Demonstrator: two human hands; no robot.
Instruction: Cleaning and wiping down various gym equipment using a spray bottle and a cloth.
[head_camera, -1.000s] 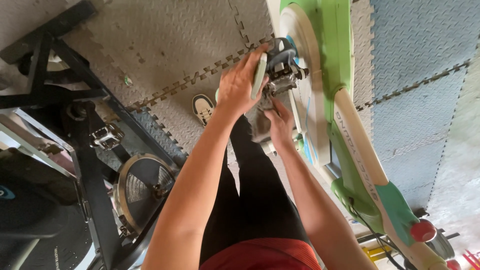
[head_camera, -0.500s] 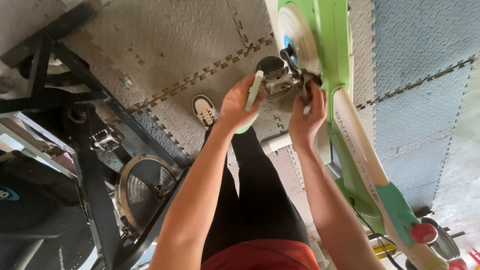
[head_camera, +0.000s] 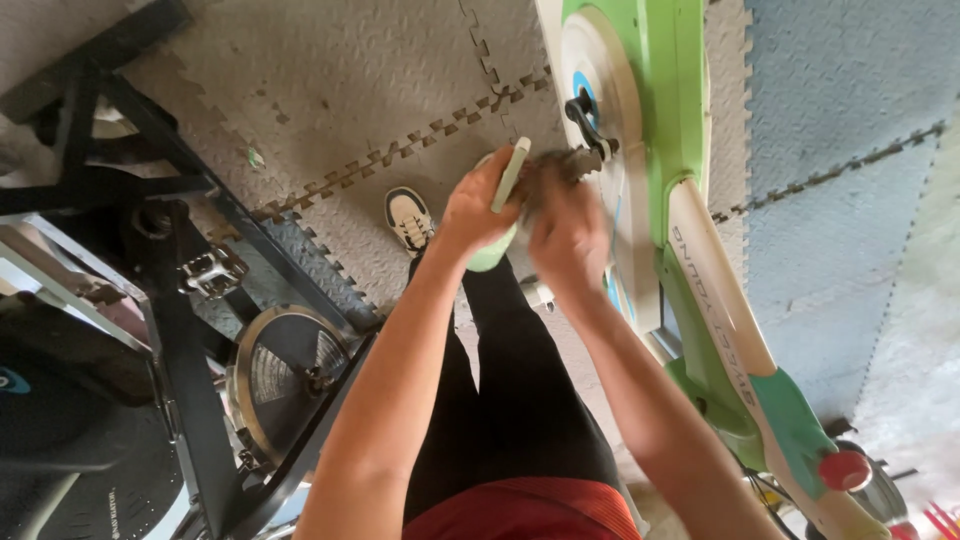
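Left hand (head_camera: 478, 213) clamped on a pale green tool (head_camera: 508, 178) and right hand (head_camera: 568, 232), blurred, grip indeterminate, work the pedal (head_camera: 562, 166) just beyond; fastening appears underway, next needing steady turning.

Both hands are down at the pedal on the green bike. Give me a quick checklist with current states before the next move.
1. Left hand has a grip on the pale green tool: ok.
2. Right hand at the pedal: ok, but blurred.
3. Tool seated on the pedal: cannot tell.
4. Crank arm in view: ok.
5. Foot away from the green bike: ok.
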